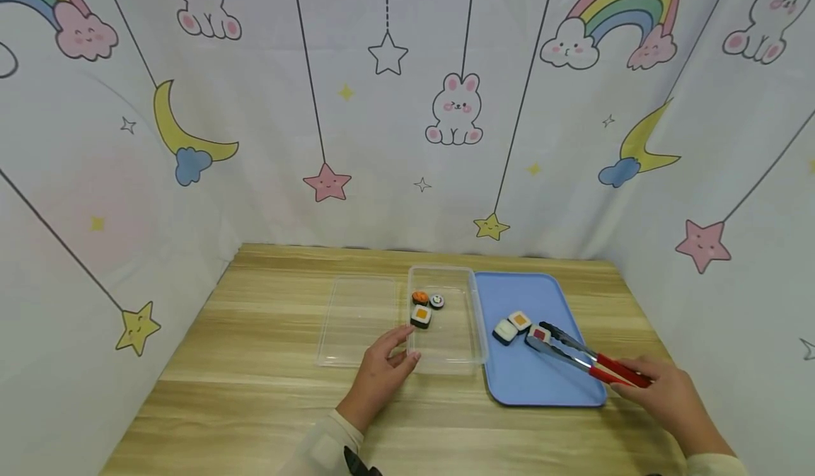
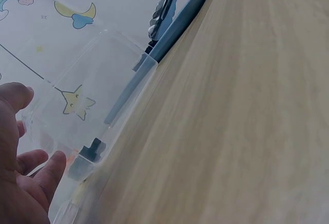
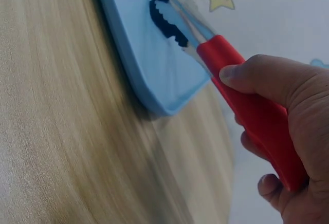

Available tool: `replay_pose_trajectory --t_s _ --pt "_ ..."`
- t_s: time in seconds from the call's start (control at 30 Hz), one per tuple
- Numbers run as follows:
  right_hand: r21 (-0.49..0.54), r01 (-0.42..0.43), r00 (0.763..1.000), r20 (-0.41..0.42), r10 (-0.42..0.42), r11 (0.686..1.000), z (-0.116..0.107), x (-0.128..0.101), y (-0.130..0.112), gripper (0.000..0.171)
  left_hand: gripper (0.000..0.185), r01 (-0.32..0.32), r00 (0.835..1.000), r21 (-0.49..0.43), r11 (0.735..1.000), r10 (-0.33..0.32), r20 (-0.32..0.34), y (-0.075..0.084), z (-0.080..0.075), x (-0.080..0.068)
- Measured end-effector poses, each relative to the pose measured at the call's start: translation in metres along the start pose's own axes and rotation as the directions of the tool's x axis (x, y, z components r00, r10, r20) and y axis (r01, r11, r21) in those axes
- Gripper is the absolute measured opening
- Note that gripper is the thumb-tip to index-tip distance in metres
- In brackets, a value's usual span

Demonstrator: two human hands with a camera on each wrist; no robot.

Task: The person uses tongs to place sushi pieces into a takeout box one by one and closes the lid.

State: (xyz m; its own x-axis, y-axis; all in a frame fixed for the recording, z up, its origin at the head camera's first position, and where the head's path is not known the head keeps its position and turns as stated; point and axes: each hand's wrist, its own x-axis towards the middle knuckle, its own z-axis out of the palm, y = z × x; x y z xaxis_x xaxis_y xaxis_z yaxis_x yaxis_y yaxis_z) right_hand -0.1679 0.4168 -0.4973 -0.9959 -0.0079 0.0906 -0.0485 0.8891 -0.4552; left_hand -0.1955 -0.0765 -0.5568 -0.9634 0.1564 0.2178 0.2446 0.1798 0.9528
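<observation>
My right hand (image 1: 668,398) grips red-handled tongs (image 1: 588,359) over the blue tray (image 1: 541,384); the tong tips close around a red-topped sushi piece (image 1: 540,334). Beside it on the tray lie a white-topped piece (image 1: 505,331) and an orange-topped one (image 1: 519,320). My left hand (image 1: 382,370) rests against the near left wall of a clear plastic box (image 1: 467,299), fingers loosely extended. Inside the box sit three sushi pieces (image 1: 425,306). In the right wrist view my right hand (image 3: 288,131) wraps the red handle (image 3: 252,106). My left hand (image 2: 20,172) touches the clear box (image 2: 103,95) in the left wrist view.
A clear lid (image 1: 356,313) lies flat left of the box on the wooden table (image 1: 255,391). Printed cloth walls (image 1: 407,108) with rainbows, stars and rabbits enclose the back and both sides.
</observation>
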Motion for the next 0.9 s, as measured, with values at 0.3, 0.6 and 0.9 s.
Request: replay_pose_trajectory --t_s 0.3,0.6,0.9 --pt "0.003 -0.005 1.000 -0.002 0.005 1.000 0.0001 0.0005 -0.0023 0.050 0.051 0.002 1.000 -0.001 1.000 -0.002 0.000 0.0001 0.0001 0.0000" --pt "-0.010 -0.009 1.000 -0.003 0.009 1.000 -0.0024 -0.0003 -0.0056 0.049 0.049 -0.002 1.000 0.003 1.000 0.002 -0.002 -0.0021 0.0010 -0.0007" --pt "-0.002 -0.048 0.999 0.020 0.048 0.999 -0.0060 -0.0021 -0.0037 0.052 0.050 0.007 1.000 -0.001 1.000 -0.007 -0.002 -0.0012 0.0010 -0.0011"
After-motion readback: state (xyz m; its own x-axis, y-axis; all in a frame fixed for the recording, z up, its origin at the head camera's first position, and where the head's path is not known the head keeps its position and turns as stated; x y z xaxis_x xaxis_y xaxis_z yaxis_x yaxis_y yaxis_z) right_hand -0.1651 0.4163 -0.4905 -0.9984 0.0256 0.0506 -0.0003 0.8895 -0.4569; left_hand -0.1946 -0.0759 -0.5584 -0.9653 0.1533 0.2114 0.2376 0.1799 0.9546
